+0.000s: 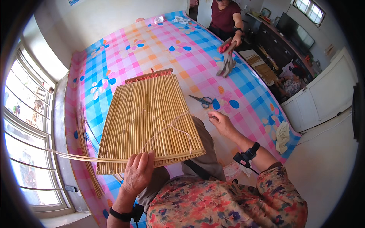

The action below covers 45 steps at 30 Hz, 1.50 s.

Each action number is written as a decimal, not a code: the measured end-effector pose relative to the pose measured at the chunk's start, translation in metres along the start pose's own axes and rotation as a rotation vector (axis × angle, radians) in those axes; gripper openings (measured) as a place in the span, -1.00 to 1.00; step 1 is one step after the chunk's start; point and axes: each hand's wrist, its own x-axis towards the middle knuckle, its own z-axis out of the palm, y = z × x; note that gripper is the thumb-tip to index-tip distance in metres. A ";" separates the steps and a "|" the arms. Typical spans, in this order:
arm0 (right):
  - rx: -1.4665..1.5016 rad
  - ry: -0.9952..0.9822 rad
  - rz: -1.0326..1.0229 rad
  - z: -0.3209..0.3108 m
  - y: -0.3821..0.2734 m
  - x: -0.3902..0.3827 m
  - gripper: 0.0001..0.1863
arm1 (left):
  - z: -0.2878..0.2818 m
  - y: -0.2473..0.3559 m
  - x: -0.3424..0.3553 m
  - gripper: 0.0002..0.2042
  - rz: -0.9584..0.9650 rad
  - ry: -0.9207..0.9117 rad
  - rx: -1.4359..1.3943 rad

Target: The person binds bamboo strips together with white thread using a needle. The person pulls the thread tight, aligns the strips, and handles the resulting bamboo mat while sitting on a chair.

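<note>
A panel of straw-coloured stalks (146, 110) laid side by side slants across my lap and the bed. A wooden bar (150, 76) with red ties runs along its far end. My left hand (138, 173) grips its near edge, fingers on top, together with a few long thin stalks (81, 156) that stick out to the left. Loosely over the panel's right part lies a thin pale cord (173, 123). My right hand (221, 123) is raised right of the panel, thumb and fingers pinched; what they hold, if anything, is too small to make out. Dark-handled scissors (203, 101) lie just beyond it.
A checked, flowered sheet (159, 49) covers the bed. Loose stalks (89, 163) lie by the window at left. At the far right a standing person (227, 19) holds a greyish wooden object with red on it (227, 59). A pale cloth (282, 137) rests near the right edge.
</note>
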 end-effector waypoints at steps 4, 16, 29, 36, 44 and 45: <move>0.066 -0.062 0.011 0.004 -0.018 0.014 -0.68 | 0.006 0.000 -0.002 -0.54 0.022 0.014 0.041; 0.308 -0.123 0.276 -0.008 -0.006 0.019 -0.64 | -0.001 0.000 0.003 -0.54 -0.006 0.027 0.024; 0.080 -0.100 -0.392 -0.003 -0.098 -0.017 -0.77 | -0.015 0.005 0.008 -0.33 -0.161 -0.113 -0.227; 0.092 -0.109 -0.406 -0.017 -0.137 -0.019 -0.81 | -0.020 0.002 0.038 -0.55 -0.147 0.124 -0.232; 0.551 -0.284 -0.293 0.012 -0.201 -0.024 -0.81 | -0.031 0.017 0.079 -0.73 -0.155 0.442 -0.712; 0.544 -0.285 -0.312 0.013 -0.204 -0.023 -0.81 | -0.032 0.017 0.080 -0.73 -0.148 0.458 -0.701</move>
